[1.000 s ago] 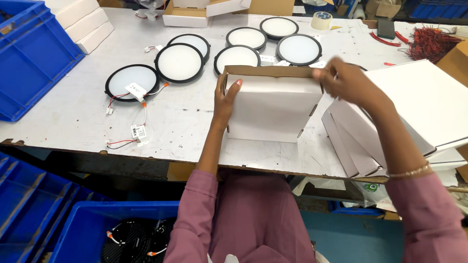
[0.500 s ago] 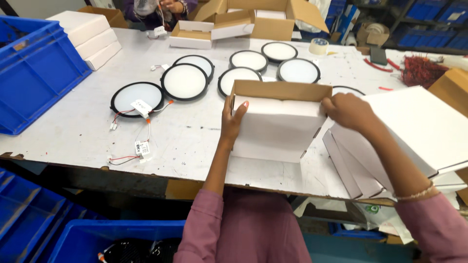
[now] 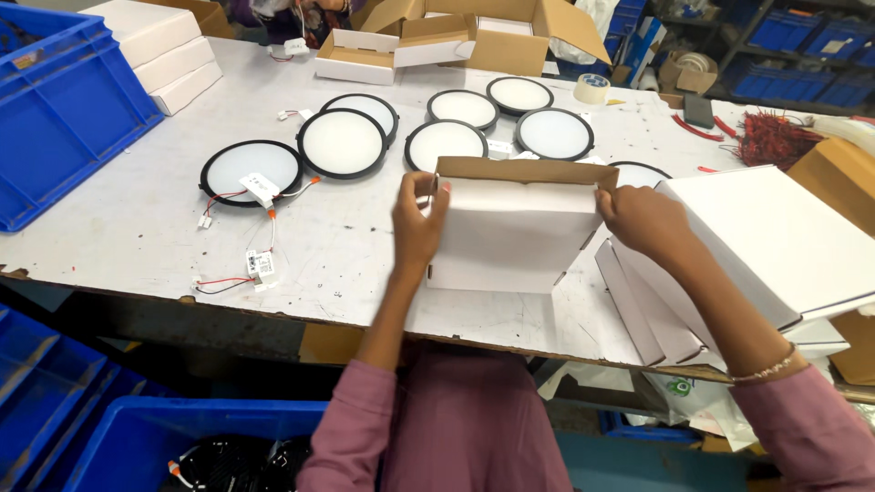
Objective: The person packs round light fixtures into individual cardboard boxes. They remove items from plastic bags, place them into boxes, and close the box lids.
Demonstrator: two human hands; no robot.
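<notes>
A flat white cardboard box (image 3: 510,237) with a brown inner flap raised along its far edge rests on the worn white table (image 3: 137,237). My left hand (image 3: 417,223) grips the box's left side, thumb over the top corner. My right hand (image 3: 643,219) holds its right side by the flap's end. Several round black-rimmed white panel lights (image 3: 342,141) lie beyond the box, one (image 3: 248,169) with a small white driver and red wires on it.
A pile of flat white boxes (image 3: 775,246) lies at my right. Blue crates (image 3: 64,100) stand at the left and below the table. Open cartons (image 3: 474,41), a tape roll (image 3: 592,88), red wires (image 3: 770,137) and another person's hands sit at the back.
The box's flap has been folded and the box now sits flatter, my right hand moving down from its far corner to its right side. The view has tilted down slightly.
</notes>
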